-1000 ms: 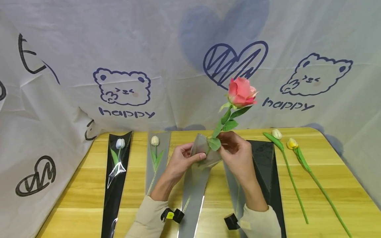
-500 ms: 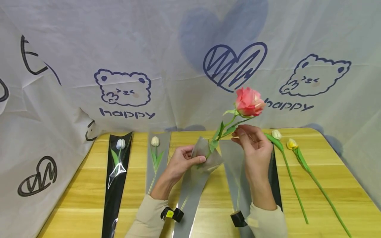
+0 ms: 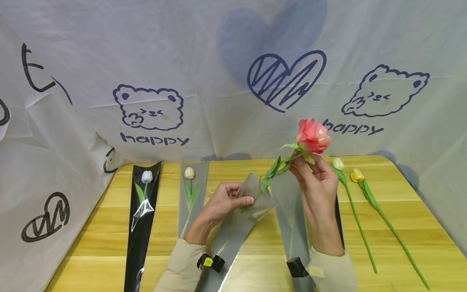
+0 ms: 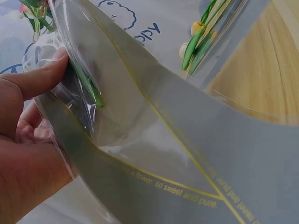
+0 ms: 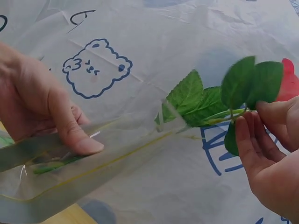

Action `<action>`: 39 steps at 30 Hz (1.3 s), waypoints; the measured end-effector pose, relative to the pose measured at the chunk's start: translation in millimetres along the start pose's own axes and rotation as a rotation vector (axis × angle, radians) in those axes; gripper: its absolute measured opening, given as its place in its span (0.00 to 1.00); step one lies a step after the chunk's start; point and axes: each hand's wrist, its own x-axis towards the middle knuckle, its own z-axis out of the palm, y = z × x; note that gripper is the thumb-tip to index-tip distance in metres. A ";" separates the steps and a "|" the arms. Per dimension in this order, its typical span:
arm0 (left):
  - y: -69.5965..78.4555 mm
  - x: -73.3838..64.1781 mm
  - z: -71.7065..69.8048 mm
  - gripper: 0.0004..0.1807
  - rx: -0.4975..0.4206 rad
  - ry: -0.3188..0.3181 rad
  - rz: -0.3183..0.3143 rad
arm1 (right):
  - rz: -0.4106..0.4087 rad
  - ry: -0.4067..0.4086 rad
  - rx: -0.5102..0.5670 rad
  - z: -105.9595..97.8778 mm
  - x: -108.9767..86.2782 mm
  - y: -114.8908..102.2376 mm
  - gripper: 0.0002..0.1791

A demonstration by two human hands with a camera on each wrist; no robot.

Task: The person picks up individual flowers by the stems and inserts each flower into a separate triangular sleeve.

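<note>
A pink rose (image 3: 313, 137) leans to the right, its lower stem inside the mouth of a grey translucent flower sleeve (image 3: 238, 225). My left hand (image 3: 224, 205) grips the sleeve near its top, thumb in front. Through the film in the left wrist view, the cut end of the green stem (image 4: 88, 86) shows below that thumb. Just beneath the bloom, my right hand (image 3: 317, 186) pinches the rose's stem; in the right wrist view, its fingertips are among the green leaves (image 5: 238, 86). Gold lettering runs along the sleeve's edges.
To the left lie a black sleeve (image 3: 138, 243) and a grey sleeve (image 3: 200, 168), each with a pale tulip. Another grey sleeve (image 3: 288, 202) and a mostly hidden black one (image 3: 340, 227) lie by the right arm. A white tulip (image 3: 338, 164) and yellow tulip (image 3: 357, 175) lie at right.
My right hand has left the sleeve's mouth and moved up the stem to just under the bloom. The rose has tipped lower and rightward, and the sleeve has slanted with it.
</note>
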 end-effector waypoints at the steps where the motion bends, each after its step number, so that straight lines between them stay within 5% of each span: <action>1: 0.4 0.0 -0.4 0.15 0.006 0.005 -0.001 | 0.002 -0.003 0.001 0.0 0.3 0.1 0.12; 11: 2.7 -1.2 -2.6 0.16 0.042 -0.029 -0.027 | 0.040 0.077 0.000 0.8 0.7 1.4 0.12; 22: 4.9 -4.5 -3.3 0.15 0.031 -0.085 -0.074 | 0.077 0.061 0.016 -0.2 -0.4 0.6 0.12; 39: 9.4 -2.9 2.3 0.14 0.099 -0.053 -0.009 | -0.012 0.079 0.005 6.4 -1.8 -4.8 0.13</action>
